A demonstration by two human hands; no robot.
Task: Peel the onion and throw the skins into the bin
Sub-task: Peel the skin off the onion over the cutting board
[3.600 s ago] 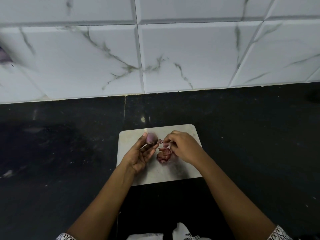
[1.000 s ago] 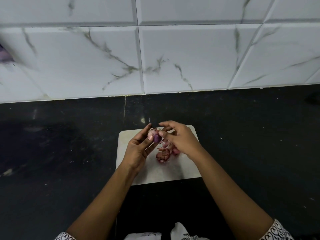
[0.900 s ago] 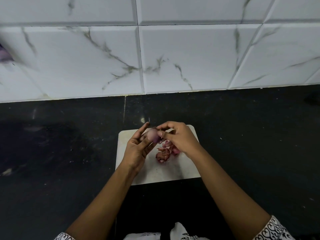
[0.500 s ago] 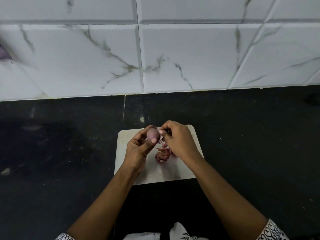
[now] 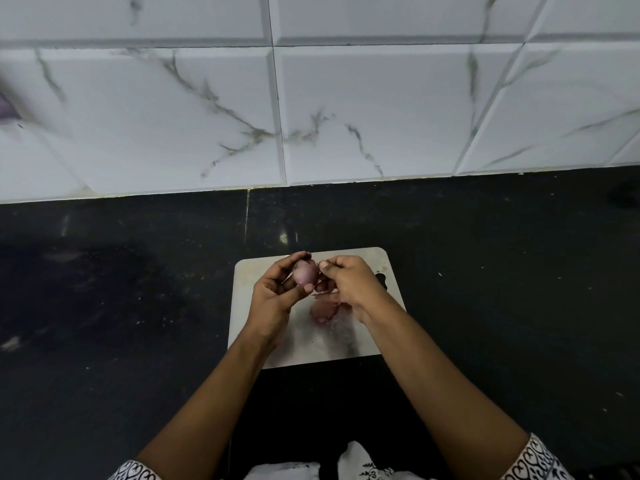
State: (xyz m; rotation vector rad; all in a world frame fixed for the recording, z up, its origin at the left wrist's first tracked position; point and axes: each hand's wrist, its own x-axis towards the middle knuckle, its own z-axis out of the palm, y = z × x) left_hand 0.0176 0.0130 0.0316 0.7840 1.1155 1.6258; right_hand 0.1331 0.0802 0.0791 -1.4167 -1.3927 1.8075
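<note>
A small purple-pink onion [image 5: 305, 272] sits between the thumb and fingers of my left hand [image 5: 277, 292], held a little above a pale cutting board [image 5: 304, 344]. My right hand [image 5: 349, 285] is right beside it, its thumb and fingertips pinched together at the onion's right side; what they pinch is too small to see. A small heap of reddish onion skins [image 5: 323, 311] lies on the board just below both hands, partly hidden by my right wrist. No bin is in view.
The board lies on a black stone counter [image 5: 104, 306] that reaches left and right. A white marble-tiled wall [image 5: 311, 98] rises behind it. A seam [image 5: 246, 216] runs through the counter behind the board.
My left hand has turned the onion in its fingers and kept hold. My right hand's fingers have stayed at the onion, now pinched at its right side. The skin heap has not moved.
</note>
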